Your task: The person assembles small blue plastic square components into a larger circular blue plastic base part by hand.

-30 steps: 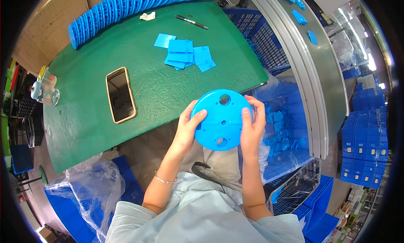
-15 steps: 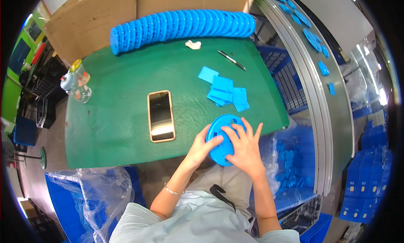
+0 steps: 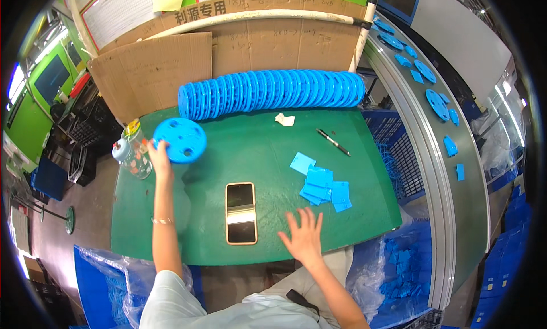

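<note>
My left hand [image 3: 160, 158] grips a round blue plastic disc [image 3: 181, 140] by its near left edge. Several holes pierce the disc, which is raised at the table's far left, before the left end of a long row of similar blue discs [image 3: 268, 92]. Over the table's front edge, my right hand [image 3: 303, 235] has its fingers spread and nothing in it. Just beyond that hand lies a loose pile of flat blue plastic plates [image 3: 319, 181]. Between my two arms rests a phone [image 3: 241, 213] in a light-coloured case.
Bottles [image 3: 135, 158] stand at the left edge of the green table [image 3: 273, 146]. A pen [image 3: 333, 142] and a crumpled white scrap [image 3: 285, 119] lie toward the back. On the right a conveyor [image 3: 450, 215] carries blue parts. Plastic-lined blue bins [image 3: 399, 272] flank me below the table.
My left hand has carried the disc from the front edge to the far left. The right hand has let go of it and opened. The view has tilted upward.
</note>
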A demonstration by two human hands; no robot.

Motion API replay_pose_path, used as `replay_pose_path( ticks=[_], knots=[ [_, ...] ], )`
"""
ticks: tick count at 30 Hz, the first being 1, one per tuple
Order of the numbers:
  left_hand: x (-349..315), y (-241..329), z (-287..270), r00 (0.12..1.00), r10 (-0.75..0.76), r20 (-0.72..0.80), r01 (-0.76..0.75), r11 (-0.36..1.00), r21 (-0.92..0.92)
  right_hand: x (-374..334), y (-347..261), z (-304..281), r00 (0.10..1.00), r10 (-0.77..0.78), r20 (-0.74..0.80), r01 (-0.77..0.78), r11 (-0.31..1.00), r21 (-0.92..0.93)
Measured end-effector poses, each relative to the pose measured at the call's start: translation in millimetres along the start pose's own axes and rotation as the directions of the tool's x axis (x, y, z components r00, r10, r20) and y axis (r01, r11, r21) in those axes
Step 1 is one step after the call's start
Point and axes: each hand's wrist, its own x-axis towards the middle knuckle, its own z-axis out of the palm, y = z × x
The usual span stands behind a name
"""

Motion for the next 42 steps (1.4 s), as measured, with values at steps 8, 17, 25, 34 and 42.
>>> replay_pose_path(
  ticks=[8, 17, 25, 34, 42],
  knots=[
    [122.8, -43.0, 121.0, 0.949, 0.308, 0.065, -0.235, 0.556, 0.798, 10.9, 19.5, -3.4, 0.993, 0.093, 0.067, -0.086, 0.991, -0.098],
    [260.3, -143.7, 130.3, 0.926, 0.198, 0.323, -0.374, 0.608, 0.700, 0.6, 25.1, -9.5, 0.998, 0.045, 0.053, -0.044, 0.999, -0.010],
    [6.2, -28.0, 164.8, 0.717, 0.598, 0.358, -0.687, 0.694, 0.216, -0.9, 14.9, 6.0, 1.000, 0.011, 0.003, -0.011, 0.999, 0.031],
    [-341.9, 96.2, 52.4, 0.321, 0.131, 0.938, -0.401, 0.916, 0.009, -6.3, 204.5, -277.4, 0.592, 0.228, -0.773, -0.360, 0.933, 0.000],
    [-440.1, 116.2, 47.2, 0.293, 0.028, 0.956, -0.080, 0.997, -0.005, 33.5, 409.6, -292.7, 0.586, 0.601, -0.543, -0.758, 0.643, -0.107]
  ],
)
